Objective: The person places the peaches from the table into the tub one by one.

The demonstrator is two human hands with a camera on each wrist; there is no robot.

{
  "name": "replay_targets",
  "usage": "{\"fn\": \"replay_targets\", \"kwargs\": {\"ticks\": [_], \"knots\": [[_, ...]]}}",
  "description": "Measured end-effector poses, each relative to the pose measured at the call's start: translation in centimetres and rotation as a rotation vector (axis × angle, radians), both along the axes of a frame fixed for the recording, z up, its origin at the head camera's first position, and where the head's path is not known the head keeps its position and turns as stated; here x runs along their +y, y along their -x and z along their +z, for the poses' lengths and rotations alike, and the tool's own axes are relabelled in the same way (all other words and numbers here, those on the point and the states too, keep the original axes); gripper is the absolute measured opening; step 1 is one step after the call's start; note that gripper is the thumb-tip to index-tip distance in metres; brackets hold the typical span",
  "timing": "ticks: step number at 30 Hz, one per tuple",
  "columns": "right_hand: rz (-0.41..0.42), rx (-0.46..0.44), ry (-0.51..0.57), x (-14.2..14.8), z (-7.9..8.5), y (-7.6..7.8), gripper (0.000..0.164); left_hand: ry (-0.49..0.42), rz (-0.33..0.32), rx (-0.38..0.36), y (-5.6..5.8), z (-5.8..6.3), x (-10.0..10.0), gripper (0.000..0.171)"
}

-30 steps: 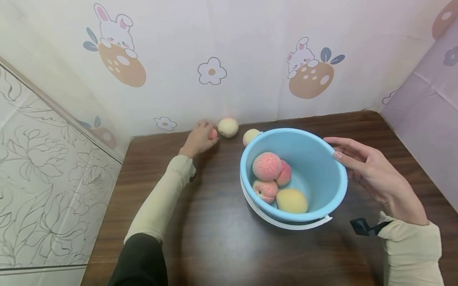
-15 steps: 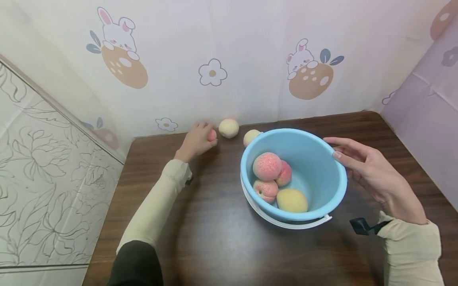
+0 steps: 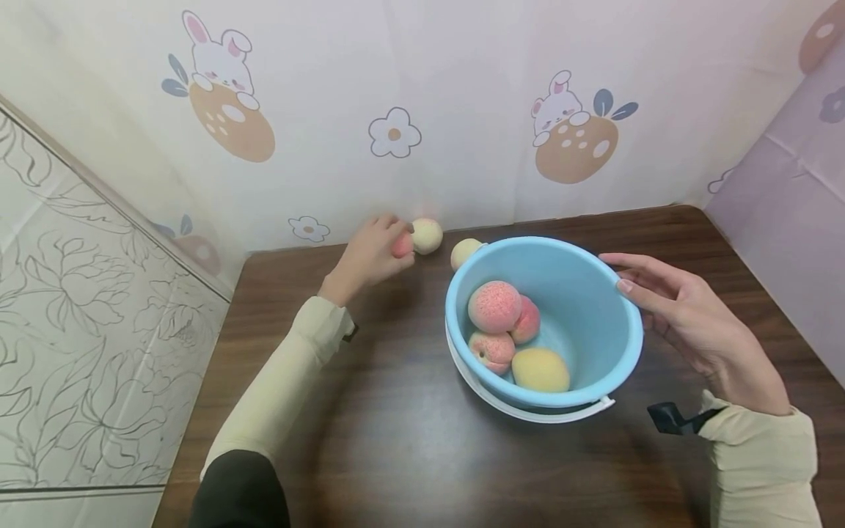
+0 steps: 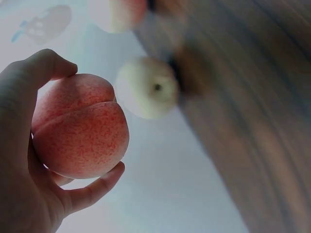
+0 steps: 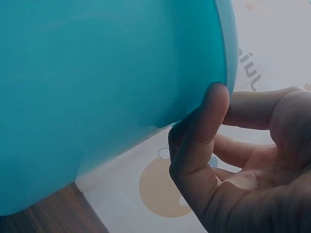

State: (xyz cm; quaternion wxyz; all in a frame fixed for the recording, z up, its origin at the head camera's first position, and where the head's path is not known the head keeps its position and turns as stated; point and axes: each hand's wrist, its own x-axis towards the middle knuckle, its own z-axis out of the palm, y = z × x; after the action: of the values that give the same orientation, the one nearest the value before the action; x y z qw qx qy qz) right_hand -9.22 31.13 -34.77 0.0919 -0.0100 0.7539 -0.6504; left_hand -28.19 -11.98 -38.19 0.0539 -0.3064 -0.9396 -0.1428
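Note:
Near the back edge of the table, my left hand (image 3: 370, 258) grips a pink peach (image 4: 80, 131); the left wrist view shows thumb and fingers curled round its sides. Just to its right sits a pale cream peach (image 3: 428, 236). Another pale fruit (image 3: 464, 253) lies partly hidden behind the blue bucket (image 3: 587, 301). My right hand (image 3: 703, 330) holds the bucket's right rim, thumb at the top and fingers beside the outer wall (image 5: 112, 87). In the bucket rest a speckled pink peach (image 3: 494, 306), two more pink peaches and a yellow oval fruit (image 3: 541, 369).
The dark wooden table (image 3: 396, 440) ends against a wall hung with a rabbit-print sheet (image 3: 462, 110). A flower-patterned panel (image 3: 86, 330) borders the left side. The bucket's white handle (image 3: 528, 416) hangs down at its front.
My left hand has lifted slightly and shifted right with the pink peach, now overlapping the pale peach beside it in view. The right hand and bucket stay put.

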Motion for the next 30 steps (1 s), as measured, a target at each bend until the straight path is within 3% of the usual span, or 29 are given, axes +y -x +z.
{"fn": "replay_targets", "kwargs": {"ticks": [7,17,26,30], "knots": [[0.013,0.008,0.054,0.0,0.0,0.0,0.047,-0.017,-0.086,0.089,-1.8,2.9,1.8,0.041],[0.022,0.002,0.016,0.2,0.1,0.0,0.048,-0.034,-0.168,0.194,-4.3,6.3,4.1,0.039],[-0.016,-0.026,-0.075,0.0,0.5,0.0,0.050,-0.059,-0.261,0.279,-6.6,8.4,6.2,0.044],[0.002,-0.010,-0.045,0.0,0.2,0.0,0.049,-0.073,-0.314,0.319,-7.7,8.9,7.0,0.042]]}}
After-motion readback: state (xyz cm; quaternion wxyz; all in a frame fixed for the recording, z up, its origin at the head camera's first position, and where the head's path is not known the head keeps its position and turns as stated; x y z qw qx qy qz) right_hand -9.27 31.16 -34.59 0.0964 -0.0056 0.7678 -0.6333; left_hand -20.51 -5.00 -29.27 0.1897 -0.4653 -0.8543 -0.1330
